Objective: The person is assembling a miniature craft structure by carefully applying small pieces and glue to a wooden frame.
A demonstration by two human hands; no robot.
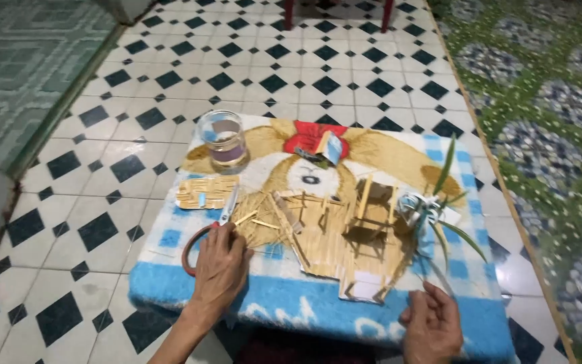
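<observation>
Here the left hand (220,269) lies palm down on a low table (318,307) covered with a blue checked towel printed with a tan cartoon dog. Its fingers are curled around the red loop handles of a pair of scissors (213,232), whose pale blades point up and away toward a flat bundle of light wooden sticks (207,192) lying just beyond them. The right hand (432,323) sits at the near right edge of the table, fingers pinched loosely on a thin green leaf strip (439,273) (whether the grip is firm cannot be told).

Between the hands stands a small model structure of pale wooden sticks on a cardboard base (345,236), with loose sticks scattered to its left. Just right of it rests a shiny silver ribbon bow with long green leaves (419,209) fanning out. Farther back, a clear glass jar (223,138) stands at the towel's left corner, and a small blue and white box (331,148) sits near the centre. The floor (250,74) around is white tile with black diamonds.
</observation>
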